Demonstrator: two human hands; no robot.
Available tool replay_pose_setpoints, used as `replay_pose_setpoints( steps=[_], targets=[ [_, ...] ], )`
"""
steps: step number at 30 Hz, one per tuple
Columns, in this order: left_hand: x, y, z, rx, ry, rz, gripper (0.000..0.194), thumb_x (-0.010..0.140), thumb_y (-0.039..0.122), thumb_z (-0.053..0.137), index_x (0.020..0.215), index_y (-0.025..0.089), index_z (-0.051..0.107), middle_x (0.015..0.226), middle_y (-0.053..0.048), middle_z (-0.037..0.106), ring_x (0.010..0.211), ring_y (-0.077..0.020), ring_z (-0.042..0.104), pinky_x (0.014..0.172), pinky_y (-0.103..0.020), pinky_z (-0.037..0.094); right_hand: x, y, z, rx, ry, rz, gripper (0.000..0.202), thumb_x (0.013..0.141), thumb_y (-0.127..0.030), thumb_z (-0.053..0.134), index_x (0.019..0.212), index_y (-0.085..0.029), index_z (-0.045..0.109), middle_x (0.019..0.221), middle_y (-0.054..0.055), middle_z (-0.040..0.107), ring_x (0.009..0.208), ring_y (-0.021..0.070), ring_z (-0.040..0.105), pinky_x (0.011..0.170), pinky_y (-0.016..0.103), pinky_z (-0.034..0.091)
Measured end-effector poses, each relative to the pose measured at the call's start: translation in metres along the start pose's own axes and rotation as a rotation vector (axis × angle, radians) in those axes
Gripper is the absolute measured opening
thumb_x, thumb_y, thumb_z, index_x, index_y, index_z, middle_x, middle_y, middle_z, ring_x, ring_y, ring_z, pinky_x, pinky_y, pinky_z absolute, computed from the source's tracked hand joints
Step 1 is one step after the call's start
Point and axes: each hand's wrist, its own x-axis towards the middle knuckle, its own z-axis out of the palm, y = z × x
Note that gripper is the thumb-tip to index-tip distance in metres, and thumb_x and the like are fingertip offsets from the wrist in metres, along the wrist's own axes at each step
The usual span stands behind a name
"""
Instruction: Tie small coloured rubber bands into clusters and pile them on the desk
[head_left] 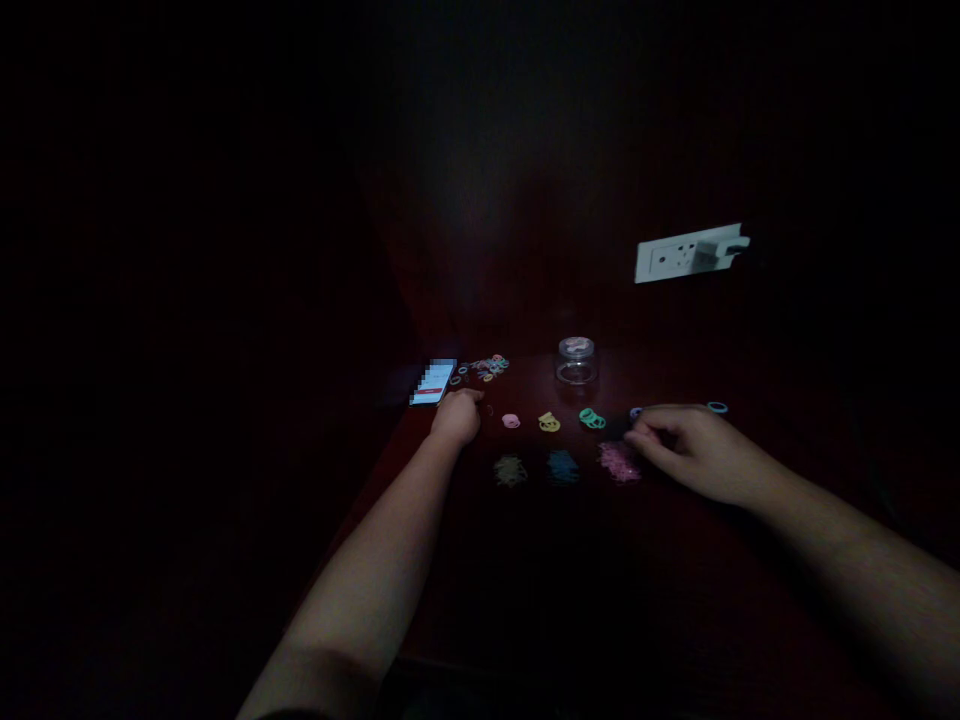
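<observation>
My left hand (457,416) rests on the dark table beside the phone, its fingers curled in and the index finger reaching toward a mixed pile of coloured hair ties (491,367). Whether it holds anything is hidden. My right hand (697,448) hovers at the right with thumb and fingers pinched together, close to a purple hair tie (635,412) partly covered by the fingers. What lies in the pinch does not show. Between the hands are sorted groups of hair ties: pink (511,421), yellow (549,423) and green (592,418). A light blue hair tie (718,407) lies beyond the right hand.
Nearer me sit heaps of small bands: yellowish (510,470), blue (562,467) and pink (619,462). A clear lidded jar (576,362) stands at the back. A lit phone (433,382) lies at the left edge. On the wall is a socket panel (675,256) with a plug.
</observation>
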Motion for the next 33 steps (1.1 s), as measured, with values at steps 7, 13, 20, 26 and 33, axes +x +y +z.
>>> replay_pose_setpoints(
  steps=[7, 13, 20, 26, 33],
  targets=[
    [-0.013, 0.015, -0.022, -0.141, 0.135, -0.031, 0.022, 0.088, 0.026, 0.057, 0.1, 0.02, 0.074, 0.101, -0.004, 0.076, 0.092, -0.0196, 0.07, 0.087, -0.029, 0.053, 0.001, -0.002, 0.001, -0.019, 0.003, -0.006, 0.037, 0.093, -0.041, 0.049, 0.062, -0.02, 0.046, 0.059, -0.002, 0.048, 0.055, 0.0127, 0.045, 0.055, 0.027, 0.035],
    [-0.064, 0.091, -0.025, -0.486, 0.219, 0.281, 0.011, 0.085, 0.023, 0.063, 0.092, 0.022, 0.071, 0.089, 0.0, 0.076, 0.076, -0.0127, 0.07, 0.072, -0.023, 0.056, 0.001, -0.013, 0.008, 0.047, -0.043, 0.025, 0.025, 0.093, -0.041, 0.052, 0.081, -0.02, 0.06, 0.063, -0.002, 0.054, 0.058, 0.0128, 0.05, 0.058, 0.026, 0.038],
    [-0.109, 0.147, -0.026, -0.555, 0.154, 0.482, 0.007, 0.087, 0.022, 0.062, 0.091, 0.025, 0.067, 0.089, 0.003, 0.075, 0.082, -0.0138, 0.07, 0.076, -0.027, 0.055, 0.0, -0.022, 0.012, 0.166, -0.089, -0.045, 0.035, 0.097, -0.04, 0.043, 0.072, -0.018, 0.056, 0.067, 0.001, 0.056, 0.062, 0.0135, 0.051, 0.059, 0.027, 0.039],
    [-0.102, 0.135, -0.023, -0.607, 0.154, 0.434, 0.004, 0.085, 0.021, 0.064, 0.088, 0.023, 0.066, 0.088, 0.003, 0.075, 0.079, -0.0132, 0.07, 0.076, -0.027, 0.054, -0.002, -0.025, 0.013, 0.205, -0.104, -0.048, 0.017, 0.089, -0.034, 0.057, 0.082, -0.019, 0.058, 0.065, -0.003, 0.053, 0.06, 0.0118, 0.048, 0.056, 0.025, 0.037],
    [-0.104, 0.136, -0.021, -0.587, 0.171, 0.528, 0.005, 0.085, 0.019, 0.064, 0.088, 0.023, 0.065, 0.088, 0.003, 0.074, 0.081, -0.0137, 0.069, 0.074, -0.027, 0.054, -0.002, -0.025, 0.012, 0.189, -0.092, -0.046, 0.016, 0.092, -0.032, 0.052, 0.085, -0.019, 0.058, 0.066, -0.003, 0.05, 0.06, 0.0112, 0.046, 0.055, 0.024, 0.037]
  ],
)
